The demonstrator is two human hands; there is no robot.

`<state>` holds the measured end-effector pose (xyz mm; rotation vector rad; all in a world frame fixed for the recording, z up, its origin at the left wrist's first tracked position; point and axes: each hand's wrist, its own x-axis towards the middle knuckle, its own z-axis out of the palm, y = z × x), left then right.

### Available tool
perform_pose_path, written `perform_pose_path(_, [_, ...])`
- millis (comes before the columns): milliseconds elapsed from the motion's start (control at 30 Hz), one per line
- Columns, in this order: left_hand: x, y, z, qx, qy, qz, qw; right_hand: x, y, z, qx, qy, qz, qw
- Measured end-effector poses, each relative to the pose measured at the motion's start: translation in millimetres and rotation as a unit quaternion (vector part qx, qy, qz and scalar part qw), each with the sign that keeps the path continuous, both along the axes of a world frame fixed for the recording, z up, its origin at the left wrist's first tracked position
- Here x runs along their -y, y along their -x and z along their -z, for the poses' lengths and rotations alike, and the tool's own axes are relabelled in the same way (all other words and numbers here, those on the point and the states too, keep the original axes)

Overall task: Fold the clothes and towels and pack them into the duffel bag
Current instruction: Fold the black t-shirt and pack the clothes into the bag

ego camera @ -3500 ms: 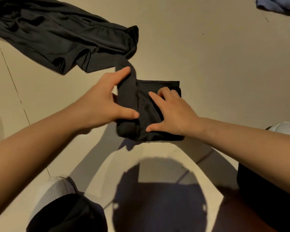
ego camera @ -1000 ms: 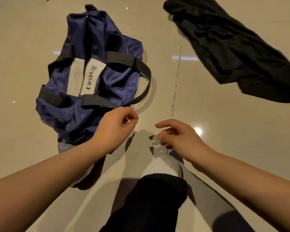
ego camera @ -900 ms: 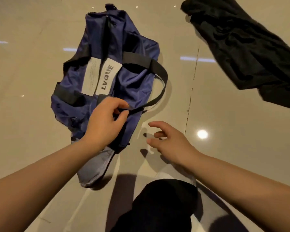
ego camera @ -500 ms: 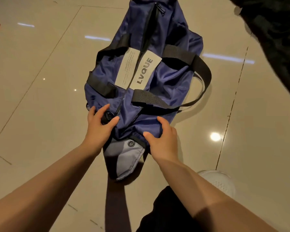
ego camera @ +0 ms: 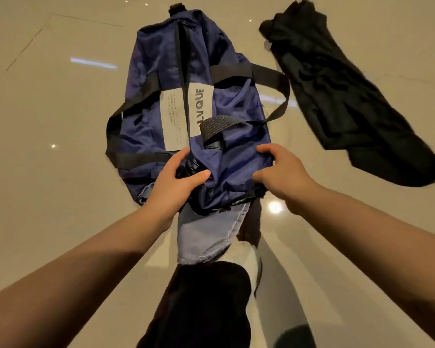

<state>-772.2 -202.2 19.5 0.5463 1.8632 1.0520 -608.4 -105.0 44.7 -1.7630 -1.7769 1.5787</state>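
Hands at the near end of the duffel bag [ego camera: 194,114], head view. The left hand [ego camera: 172,185] grips the bunched navy fabric at the near end, close to the zipper line, thumb and fingers curled around a fold and a dark fitting that is too small to identify. The right hand [ego camera: 283,174] grips the near right corner of the bag, fingers curled over the fabric edge. The two hands sit apart, one on either side of the bag's midline, both in contact with the cloth.

The bag lies flat on the floor [ego camera: 48,172] directly ahead of the hands, its long axis running from near to far, so the zipper [ego camera: 182,71] leads straight away from the left hand. The zipper looks closed along its visible length, and the pale label [ego camera: 186,116] straddles it at mid-length. A lighter blue flap [ego camera: 206,234] hangs from the near end toward the person.

The black garment [ego camera: 349,101] lies crumpled on the floor to the right of the bag, just beside the right strap [ego camera: 269,79], unfolded, and nearer the right hand.

Judgement: the step in hand is opening the bag; the left hand is better placed to draw the zipper far-ward while the right anchors the end.
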Motion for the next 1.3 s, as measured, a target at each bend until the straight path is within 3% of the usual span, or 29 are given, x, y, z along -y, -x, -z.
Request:
perform_pose_path(200, [5, -123, -12, 0.063, 0.035, 0.123, 0.990, 16, -133, -21, 0.052, 0.041, 0.046, 0.997])
perform_pose_path(533, [23, -251, -11, 0.019, 0.035, 0.372, 0.927, 78, -298, -3, 0.034, 0.070, 0.215, 0.973])
perform_pose_path(633, [47, -284, -5, 0.000, 0.033, 0.482, 0.876, 99, -344, -3, 0.051, 0.068, 0.229, 0.970])
perform_pose_path(700, [62, -298, -5, -0.021, 0.048, 0.571, 0.819, 124, -368, 2, 0.092, 0.089, 0.210, 0.969])
perform_pose_path(767, [70, -298, -4, -0.113, 0.052, 0.645, 0.754, 152, -385, 10, 0.172, 0.112, 0.148, 0.968])
perform_pose_path(833, [66, -289, -6, -0.233, 0.008, 0.653, 0.721, 173, -394, 18, 0.240, 0.108, 0.088, 0.961])
perform_pose_path(967, [38, -264, 7, -0.374, -0.122, 0.503, 0.769, 185, -393, 10, 0.277, -0.088, 0.090, 0.953])
perform_pose_path(1033, [23, -256, 21, -0.362, -0.093, 0.469, 0.800, 177, -378, 1, 0.240, -0.160, 0.064, 0.955])
perform_pose_path(1167, [9, -262, 45, -0.329, -0.029, 0.516, 0.791, 161, -334, 9, 0.216, -0.140, -0.140, 0.956])
perform_pose_path(1300, [-7, -271, 53, -0.337, -0.016, 0.515, 0.788, 144, -315, 33, 0.246, -0.110, -0.164, 0.949])
